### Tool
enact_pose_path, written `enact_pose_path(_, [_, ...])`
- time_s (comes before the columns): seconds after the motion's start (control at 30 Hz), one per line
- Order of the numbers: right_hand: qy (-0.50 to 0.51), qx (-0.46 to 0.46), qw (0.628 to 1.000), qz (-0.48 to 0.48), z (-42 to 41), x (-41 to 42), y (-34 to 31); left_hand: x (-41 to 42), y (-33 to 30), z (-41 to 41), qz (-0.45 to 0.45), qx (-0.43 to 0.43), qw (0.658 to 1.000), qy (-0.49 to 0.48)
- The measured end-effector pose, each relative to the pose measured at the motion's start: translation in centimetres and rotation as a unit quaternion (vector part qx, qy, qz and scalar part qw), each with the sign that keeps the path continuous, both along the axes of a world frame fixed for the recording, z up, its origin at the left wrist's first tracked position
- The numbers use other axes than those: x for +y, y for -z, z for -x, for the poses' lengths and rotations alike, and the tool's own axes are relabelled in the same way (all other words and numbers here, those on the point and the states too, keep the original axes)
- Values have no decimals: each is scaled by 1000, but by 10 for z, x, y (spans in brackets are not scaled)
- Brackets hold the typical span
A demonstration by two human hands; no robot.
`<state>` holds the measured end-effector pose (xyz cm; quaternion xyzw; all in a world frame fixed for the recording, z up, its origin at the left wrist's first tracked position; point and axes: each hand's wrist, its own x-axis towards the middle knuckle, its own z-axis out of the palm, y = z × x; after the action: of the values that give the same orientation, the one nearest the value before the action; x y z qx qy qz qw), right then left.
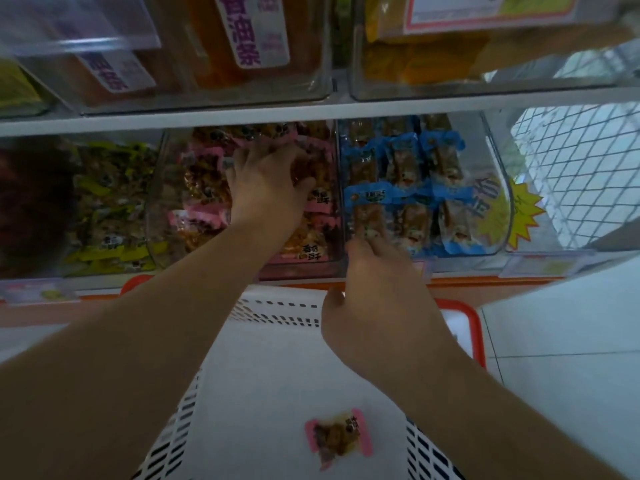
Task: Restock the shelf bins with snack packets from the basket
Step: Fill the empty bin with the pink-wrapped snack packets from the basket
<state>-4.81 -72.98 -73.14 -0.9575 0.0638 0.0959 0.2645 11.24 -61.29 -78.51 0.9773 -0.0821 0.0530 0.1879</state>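
Setting: a shop aisle, pale tiled floor (571,323) on the right, shelving ahead with clear bins in two rows.
Basket (277,341): white slotted plastic with a red-orange rim, nearest the camera, just below the shelf edge.
Last packet (337,437): one pink-edged snack packet lies flat on the basket's floor, near side; nothing else shows in there.
Right hand (377,299): over the basket's far rim, fingers reaching to the front of the blue bin (491,188) and touching the lower end of a blue packet (369,211); whether it pinches it I cannot tell.
Left hand (266,181): further in, spread flat with straight fingers, pressing on the heap in the pink bin (242,202).
Left bin (110,202): yellow-green packets, untouched.
Upper shelf (311,116): farthest, bins of orange packs with labels.
Progress: judged nearly done, one packet left.
Risk: the pink bin looks heaped, so lifting the pressing hand may let packets slide over the front lip; the blue packet, standing at the bin's edge, could tip out into the basket if nudged.
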Motion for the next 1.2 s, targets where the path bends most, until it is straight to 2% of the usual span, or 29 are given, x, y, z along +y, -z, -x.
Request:
enact_pose_path(0.13, [8, 5, 1000, -11, -1, 0, 4, 1, -3, -1, -11, 27, 999, 17])
enact_pose_path(0.33, [22, -26, 999, -33, 0, -10, -1, 40, -31, 43, 94, 22, 993, 63])
enact_pose_path(0.4, [-1, -8, 999, -43, 6, -7, -1, 68, -46, 73, 92, 31, 995, 25])
enact_pose_path(0.47, [-49, 20, 999, 4, 13, 2, 7, 104, -54, 108, 82, 46, 995, -15])
enact_pose_path(0.57, [-130, -59, 983, 112, 25, 19, 22, 158, -50, 160, 58, 75, 992, -79])
enact_pose_path(0.63, [-167, -131, 970, 122, 37, 32, 30, 186, -40, 188, 35, 110, 986, -119])
enact_pose_path(0.67, [-184, -130, 968, 114, 44, 39, 35, 197, -32, 197, 23, 142, 981, -133])
enact_pose_path(0.7, [-195, -94, 971, 102, 50, 45, 43, 204, -26, 203, 18, 182, 972, -147])
enact_pose_path(0.77, [-203, 71, 971, 108, 62, 54, 70, 210, -16, 207, 41, 265, 945, -186])
enact_pose_path(0.83, [-226, 227, 935, 152, 76, 56, 109, 211, -7, 206, 82, 332, 917, -205])
enact_pose_path(0.87, [-233, 269, 918, 173, 86, 54, 129, 210, -4, 206, 89, 350, 910, -202])
enact_pose_path(0.97, [-236, 314, 892, 223, 114, 48, 173, 212, -2, 202, 87, 352, 912, -194])
enact_pose_path(1.07, [-245, 313, 884, 246, 130, 49, 192, 211, -7, 200, 66, 355, 911, -200])
enact_pose_path(1.13, [-238, 314, 894, 215, 129, 50, 196, 210, -12, 202, 67, 308, 930, -190])
enact_pose_path(1.2, [-197, 325, 915, 136, 122, 50, 193, 206, -22, 201, 76, 228, 956, -167])
